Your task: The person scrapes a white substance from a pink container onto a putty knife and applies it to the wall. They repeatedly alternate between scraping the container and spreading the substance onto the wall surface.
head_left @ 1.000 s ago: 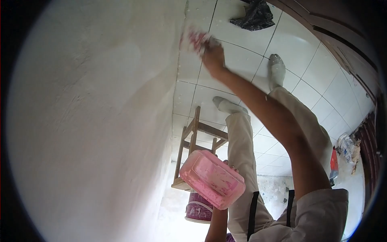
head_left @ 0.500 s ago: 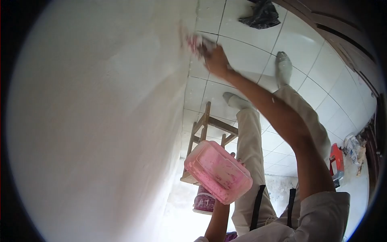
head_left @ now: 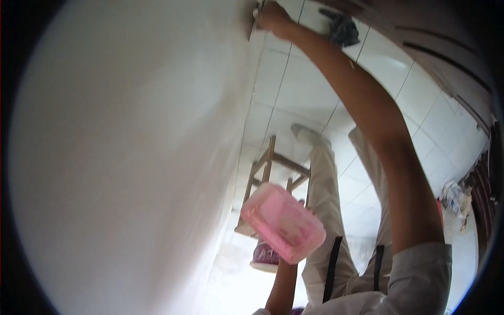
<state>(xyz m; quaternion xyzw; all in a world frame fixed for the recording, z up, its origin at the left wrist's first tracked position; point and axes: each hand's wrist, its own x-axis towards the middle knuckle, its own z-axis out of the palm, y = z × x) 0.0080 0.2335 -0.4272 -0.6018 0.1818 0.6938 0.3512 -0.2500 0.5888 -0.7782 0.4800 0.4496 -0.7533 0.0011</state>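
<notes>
My right hand (head_left: pixel 272 20) is at the top of the view, its fingers closed round a thin flat tool (head_left: pixel 254 27) whose edge is against the pale wall (head_left: pixel 131 131). Lower down, a pink plastic container (head_left: pixel 283 223) with whitish smears inside rests on my left hand (head_left: pixel 306 206). Only a few fingertips of that hand show at the container's far edge; the palm is hidden beneath it.
Behind the container stands a wooden stool (head_left: pixel 269 157), with a purple bucket (head_left: pixel 265 256) near it. A black plastic bag (head_left: pixel 344 31) lies on the tiled floor (head_left: pixel 299 79). Crumpled bags (head_left: pixel 455 198) are at the right.
My right hand has moved up and away along the wall with the tool. The container in my left hand has hardly moved. My right arm is stretched farther out.
</notes>
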